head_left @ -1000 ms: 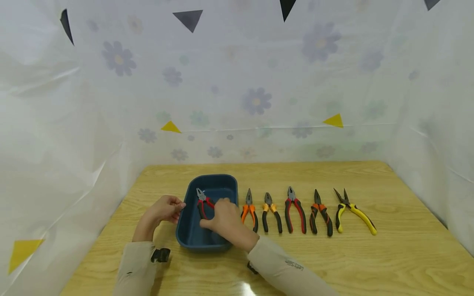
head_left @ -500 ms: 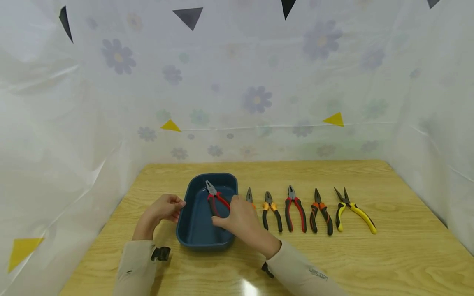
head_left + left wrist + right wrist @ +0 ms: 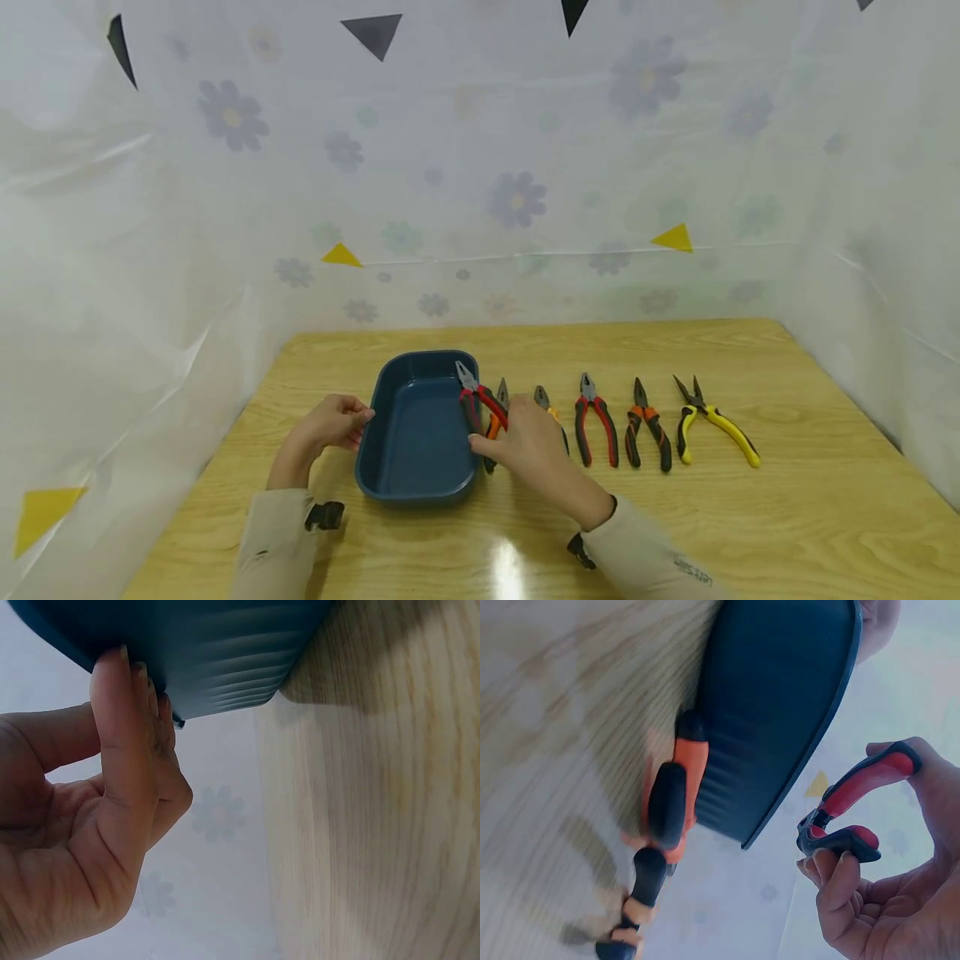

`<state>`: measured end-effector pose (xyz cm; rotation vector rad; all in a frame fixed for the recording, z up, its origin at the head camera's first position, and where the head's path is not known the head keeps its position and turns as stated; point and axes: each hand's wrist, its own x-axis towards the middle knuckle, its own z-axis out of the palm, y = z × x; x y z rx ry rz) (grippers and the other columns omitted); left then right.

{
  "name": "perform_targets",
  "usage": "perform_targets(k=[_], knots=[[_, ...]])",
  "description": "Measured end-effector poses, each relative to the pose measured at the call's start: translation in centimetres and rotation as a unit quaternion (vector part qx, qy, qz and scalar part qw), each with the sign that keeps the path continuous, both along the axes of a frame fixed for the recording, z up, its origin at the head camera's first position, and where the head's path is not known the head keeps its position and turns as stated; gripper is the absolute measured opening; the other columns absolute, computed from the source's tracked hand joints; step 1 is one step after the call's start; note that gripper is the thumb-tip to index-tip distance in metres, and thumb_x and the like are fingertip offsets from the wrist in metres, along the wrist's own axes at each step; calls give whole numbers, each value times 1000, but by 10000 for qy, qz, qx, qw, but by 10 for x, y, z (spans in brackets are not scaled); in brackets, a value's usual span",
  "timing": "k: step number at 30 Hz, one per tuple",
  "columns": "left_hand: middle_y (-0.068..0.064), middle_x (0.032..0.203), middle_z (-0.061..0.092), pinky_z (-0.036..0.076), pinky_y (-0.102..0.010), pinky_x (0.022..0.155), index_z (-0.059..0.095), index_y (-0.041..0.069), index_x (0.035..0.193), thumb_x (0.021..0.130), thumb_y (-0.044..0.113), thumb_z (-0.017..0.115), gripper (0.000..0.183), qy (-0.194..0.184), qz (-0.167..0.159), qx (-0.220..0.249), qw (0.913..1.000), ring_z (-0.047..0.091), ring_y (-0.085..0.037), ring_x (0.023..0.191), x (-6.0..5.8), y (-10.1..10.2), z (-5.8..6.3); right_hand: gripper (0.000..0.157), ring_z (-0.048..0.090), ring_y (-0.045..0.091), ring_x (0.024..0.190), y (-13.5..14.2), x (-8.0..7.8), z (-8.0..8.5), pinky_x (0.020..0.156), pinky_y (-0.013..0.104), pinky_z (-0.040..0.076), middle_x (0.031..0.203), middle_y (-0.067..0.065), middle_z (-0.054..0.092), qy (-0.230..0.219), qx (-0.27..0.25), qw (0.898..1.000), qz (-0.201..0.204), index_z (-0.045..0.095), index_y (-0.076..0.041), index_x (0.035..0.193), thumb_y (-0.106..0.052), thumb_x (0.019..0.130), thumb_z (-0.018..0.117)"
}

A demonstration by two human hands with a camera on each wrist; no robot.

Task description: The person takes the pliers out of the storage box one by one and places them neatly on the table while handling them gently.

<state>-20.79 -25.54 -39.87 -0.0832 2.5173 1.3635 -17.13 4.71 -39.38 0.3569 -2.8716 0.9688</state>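
Observation:
Red-and-black combination pliers (image 3: 480,396) are held by the handles in my right hand (image 3: 534,446), above the right rim of the dark blue tray (image 3: 420,437). In the right wrist view the raised pliers (image 3: 870,781) have their handles spread, with thumb and fingers on them. My left hand (image 3: 336,421) pinches the tray's left rim. The left wrist view shows those fingers (image 3: 124,750) against the tray's outer wall (image 3: 232,652). Just right of the tray, orange long-nose pliers (image 3: 492,430) are partly covered by the held pliers and the hand.
Rightward in a row lie small yellow-orange pliers (image 3: 542,397), partly hidden by my hand, red-and-black pliers (image 3: 587,414), orange-and-black pliers (image 3: 657,429) and yellow long-nose pliers (image 3: 727,431). The wooden table (image 3: 600,517) ends at a white flowered sheet (image 3: 450,208).
My right hand has carried the red-and-black pliers rightward, from inside the tray to above its right rim. The left hand stays at the left rim.

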Motion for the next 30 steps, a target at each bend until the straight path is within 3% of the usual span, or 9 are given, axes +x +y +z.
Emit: perform_targets(k=[7,15,21,30], knots=[[-10,75,54,56,-34,59,56,-10,106,100,10,51,22,22,18,-1,10000,56,-19,63,0,-2,0,70,35,14,40,20,1,-2,37,24,28,74,10,48,11,180,9994,-285,57,11,108,-47,74,78],[-10,75,53,56,-34,59,56,-10,106,100,10,51,21,11,-6,8,10000,56,-19,63,0,-1,2,60,45,18,52,40,-1,-1,45,28,36,81,12,52,-83,284,9983,-493,58,5,94,-48,75,77],[-10,75,53,56,-34,60,55,-9,107,100,11,51,22,-33,27,-4,10000,56,-19,63,2,0,3,50,41,18,48,58,-1,0,42,28,34,65,7,44,27,204,9978,-625,50,-3,78,-44,77,78],[-10,75,53,56,-34,60,55,-10,107,100,10,50,22,-73,-15,56,10000,56,-19,63,1,-1,5,54,41,18,48,90,0,2,42,27,32,71,9,47,-68,358,9948,-952,54,2,87,-47,78,76]])
